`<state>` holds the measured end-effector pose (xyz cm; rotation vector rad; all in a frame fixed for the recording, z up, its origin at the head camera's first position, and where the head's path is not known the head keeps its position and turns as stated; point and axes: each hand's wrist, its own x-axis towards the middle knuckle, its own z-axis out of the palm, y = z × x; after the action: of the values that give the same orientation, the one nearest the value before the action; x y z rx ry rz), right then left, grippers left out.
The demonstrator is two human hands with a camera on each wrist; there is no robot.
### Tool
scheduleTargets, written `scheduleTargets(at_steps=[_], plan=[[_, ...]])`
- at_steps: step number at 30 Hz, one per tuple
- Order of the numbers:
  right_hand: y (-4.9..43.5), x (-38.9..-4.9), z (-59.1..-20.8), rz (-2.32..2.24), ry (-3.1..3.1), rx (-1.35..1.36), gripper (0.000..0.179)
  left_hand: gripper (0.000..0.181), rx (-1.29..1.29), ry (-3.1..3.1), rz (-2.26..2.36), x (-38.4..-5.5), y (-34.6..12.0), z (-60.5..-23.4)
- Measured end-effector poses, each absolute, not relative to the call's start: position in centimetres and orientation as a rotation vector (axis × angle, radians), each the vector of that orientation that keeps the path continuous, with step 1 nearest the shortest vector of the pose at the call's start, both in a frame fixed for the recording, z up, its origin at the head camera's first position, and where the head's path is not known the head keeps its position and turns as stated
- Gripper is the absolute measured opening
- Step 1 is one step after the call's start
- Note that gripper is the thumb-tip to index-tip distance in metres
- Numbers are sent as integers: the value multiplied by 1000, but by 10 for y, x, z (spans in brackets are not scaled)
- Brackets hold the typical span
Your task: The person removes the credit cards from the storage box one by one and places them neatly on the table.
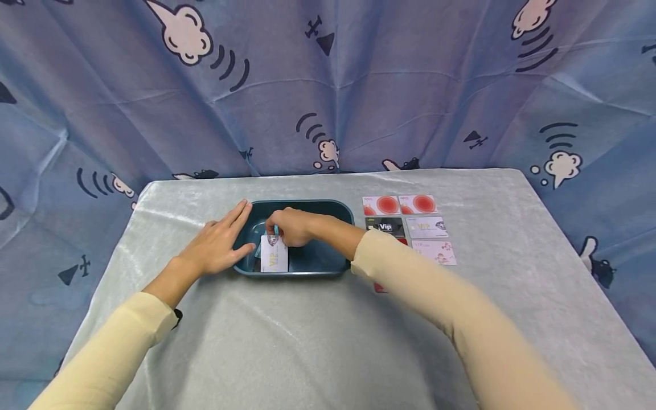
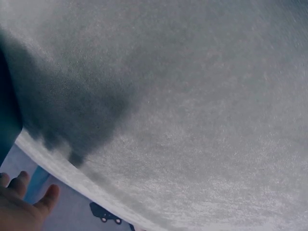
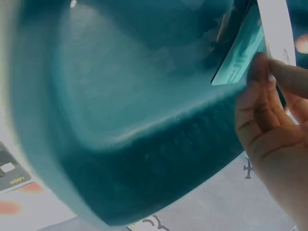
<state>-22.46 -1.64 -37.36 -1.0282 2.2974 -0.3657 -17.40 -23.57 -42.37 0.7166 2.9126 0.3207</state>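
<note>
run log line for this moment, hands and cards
right hand: pinches white VIP card in tray | left hand: at tray's left end | more cards: laid out right of tray

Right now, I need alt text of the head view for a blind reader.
A person's right hand pinches a white VIP card in a dark teal tray, while the left hand rests at its left end. To the right, more cards lie in rows on a pale gray cloth.

My right hand (image 3: 276, 125) is pinching a white card (image 3: 276, 21) at its edge inside a teal tray (image 3: 115, 96), and a turquoise card (image 3: 240, 55) is slanting just beside it. Outside the tray, a dark card (image 3: 21, 174) marked "LOGO" is lying near a red-and-white card (image 3: 36, 208).
</note>
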Motion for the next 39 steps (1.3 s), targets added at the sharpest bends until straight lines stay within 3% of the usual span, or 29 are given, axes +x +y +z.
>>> scheduleTargets(at_steps=[8,16,24,39], plan=[[-4,-217,-367,-383,2303,-1063,36,86,728,2930,340,-173,-234,-425],[15,-210,-365,-447,2229,-1095,64,86,709,2906,327,-173,-234,-424],[47,-205,-369,-509,2247,-1135,45,87,689,2911,339,-172,-233,-424],[107,-203,-343,-643,2331,-955,40,88,682,2914,339,-173,-234,-425]])
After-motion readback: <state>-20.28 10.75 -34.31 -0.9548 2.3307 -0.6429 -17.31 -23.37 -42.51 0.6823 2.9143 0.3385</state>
